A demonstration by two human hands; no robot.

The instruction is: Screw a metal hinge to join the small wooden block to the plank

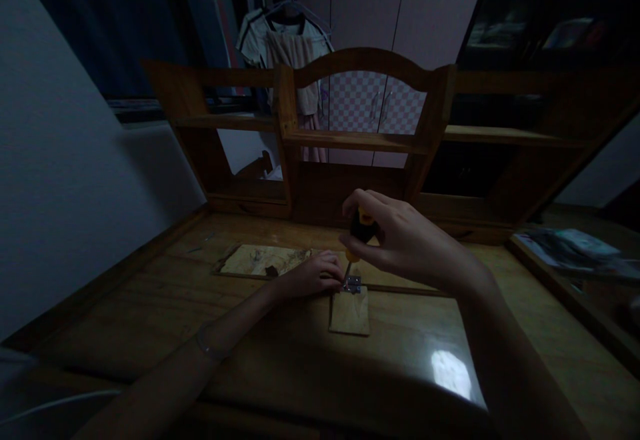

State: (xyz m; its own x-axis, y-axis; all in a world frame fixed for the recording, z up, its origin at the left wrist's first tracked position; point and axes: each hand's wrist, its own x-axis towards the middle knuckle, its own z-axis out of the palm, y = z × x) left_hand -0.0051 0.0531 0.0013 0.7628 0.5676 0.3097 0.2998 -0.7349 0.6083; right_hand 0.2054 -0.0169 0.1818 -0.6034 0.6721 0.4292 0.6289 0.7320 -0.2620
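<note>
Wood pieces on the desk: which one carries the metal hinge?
The small wood block nearest the camera; the hinge sits at its far edge. The long board behind lies bare.

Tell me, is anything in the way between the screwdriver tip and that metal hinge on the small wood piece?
Nothing visible is. The right hand holds the screwdriver upright, its shaft running straight down to the hinge on the small wood piece. The left hand rests beside the hinge, its fingertips at the hinge's left edge, not under the tip.

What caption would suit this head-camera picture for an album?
Right hand holds a screwdriver upright on a metal hinge, left hand steadying beside it.
</note>
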